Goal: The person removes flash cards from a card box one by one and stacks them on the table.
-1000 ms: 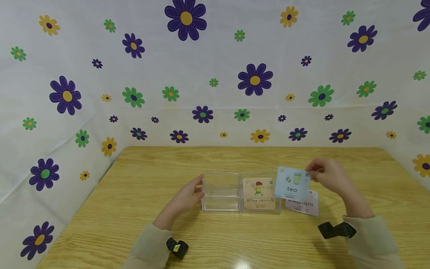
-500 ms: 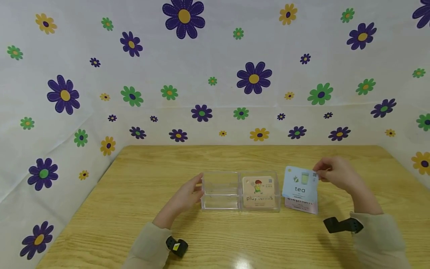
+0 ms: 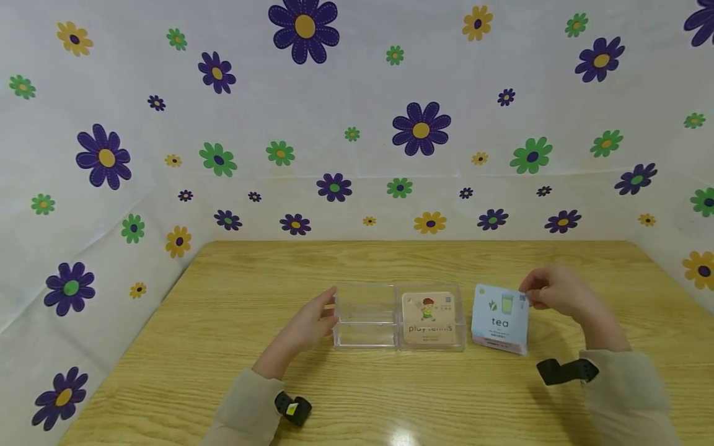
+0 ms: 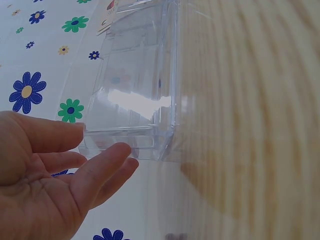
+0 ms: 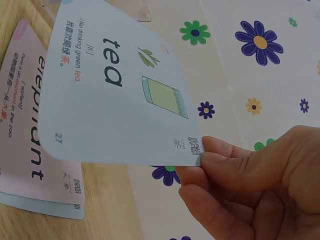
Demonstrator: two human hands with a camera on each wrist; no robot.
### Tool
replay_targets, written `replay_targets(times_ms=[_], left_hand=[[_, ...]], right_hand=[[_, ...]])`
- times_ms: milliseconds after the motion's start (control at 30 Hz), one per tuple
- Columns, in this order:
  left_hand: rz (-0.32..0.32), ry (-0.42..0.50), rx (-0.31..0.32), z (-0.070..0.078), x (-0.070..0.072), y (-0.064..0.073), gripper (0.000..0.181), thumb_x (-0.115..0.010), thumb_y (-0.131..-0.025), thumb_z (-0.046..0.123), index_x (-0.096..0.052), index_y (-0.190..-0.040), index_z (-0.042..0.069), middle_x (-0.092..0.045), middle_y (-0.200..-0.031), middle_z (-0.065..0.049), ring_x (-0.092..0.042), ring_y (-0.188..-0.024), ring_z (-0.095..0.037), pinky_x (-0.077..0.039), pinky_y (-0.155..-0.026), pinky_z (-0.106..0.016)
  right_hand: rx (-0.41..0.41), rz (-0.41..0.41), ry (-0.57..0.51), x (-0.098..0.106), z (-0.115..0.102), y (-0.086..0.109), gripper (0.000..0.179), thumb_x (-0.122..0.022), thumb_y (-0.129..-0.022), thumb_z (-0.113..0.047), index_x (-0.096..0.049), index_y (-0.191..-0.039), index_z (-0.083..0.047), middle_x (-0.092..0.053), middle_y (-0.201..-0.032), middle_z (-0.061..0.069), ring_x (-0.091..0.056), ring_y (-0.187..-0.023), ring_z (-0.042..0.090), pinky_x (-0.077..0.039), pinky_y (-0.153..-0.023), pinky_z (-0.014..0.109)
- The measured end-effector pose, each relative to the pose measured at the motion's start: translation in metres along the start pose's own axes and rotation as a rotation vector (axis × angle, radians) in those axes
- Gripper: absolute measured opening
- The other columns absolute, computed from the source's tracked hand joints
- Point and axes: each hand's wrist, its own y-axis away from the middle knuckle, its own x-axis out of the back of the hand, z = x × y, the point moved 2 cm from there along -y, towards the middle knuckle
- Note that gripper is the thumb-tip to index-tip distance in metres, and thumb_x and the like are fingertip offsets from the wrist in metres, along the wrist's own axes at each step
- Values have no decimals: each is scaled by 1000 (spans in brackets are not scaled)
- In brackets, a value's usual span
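My right hand (image 3: 552, 288) pinches the top right corner of a light blue flash card (image 3: 500, 316) printed "tea", between thumb and fingers. That card is tilted above a pink "elephant" flash card (image 5: 37, 115), which lies on the table over another bluish card edge (image 5: 65, 211). In the head view the tea card covers most of the pink one. Fingers nearly straight, my left hand (image 3: 308, 322) touches the left end of a clear plastic box (image 3: 365, 336) with two compartments. Its left compartment shows no cards; an orange "play tennis" card (image 3: 429, 316) lies in the right one.
The wooden table (image 3: 357, 396) runs back to a white flower-printed cloth (image 3: 357, 80), which also rises at both sides. Black wrist cameras (image 3: 292, 409) sit on both forearms. The cards lie just right of the box.
My right hand has carried the tea card rightward from beside the box, then lowered it over the elephant card. The left hand stays at the box's end.
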Motion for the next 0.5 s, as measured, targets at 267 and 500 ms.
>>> replay_targets(times_ms=[267,500], left_hand=[[3,-10,4,0,1,1,55,-45,-90,-2,-19,-139,-3,-33,-133,-25,-41,-115,-38,-47,-80,-40],[1,-17,-5,1,1,1,54,-44,-90,-3,-19,-138,-3,-33,-132,-25,-41,-115,-39,-47,-80,-40]], right_hand=[[-23,-33,-19,-5,8,-5,10,-50,-82,7,-59,-88,8,-56,-80,12,-51,-66,19,-51,-61,30],[-48,-72,-39,-8,13,-7,10,-49,-83,7,-57,-88,9,-55,-80,12,-50,-67,19,-50,-61,31]])
